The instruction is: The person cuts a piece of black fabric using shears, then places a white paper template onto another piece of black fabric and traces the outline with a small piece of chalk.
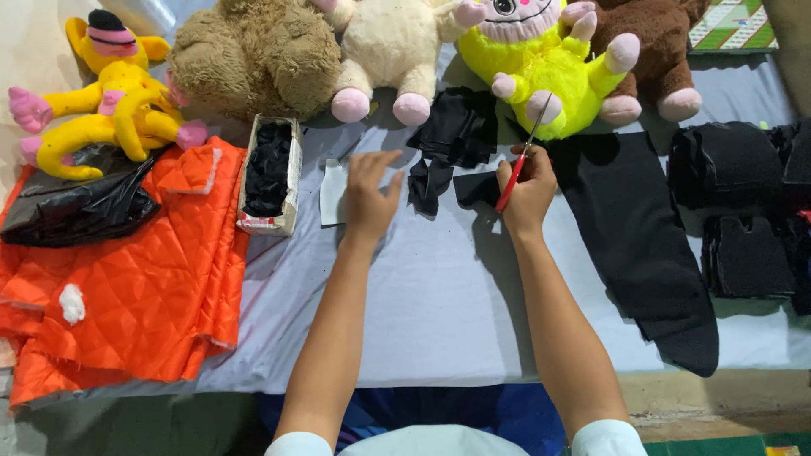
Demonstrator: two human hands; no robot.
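A grey cloth is covering the counter (439,312), its near half lying bare. Plush toys (541,59) are lining the far edge. The right hand (528,190) is gripping red-handled scissors (517,173) beside a black scrap (475,187); the left hand (370,196) is hovering spread-fingered over the cloth.

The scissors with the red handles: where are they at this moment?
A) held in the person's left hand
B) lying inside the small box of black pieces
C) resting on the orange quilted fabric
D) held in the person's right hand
D: the right hand grips the red-handled scissors, blades pointing up toward the yellow plush toy, while the left hand is empty, fingers spread above the grey cloth.
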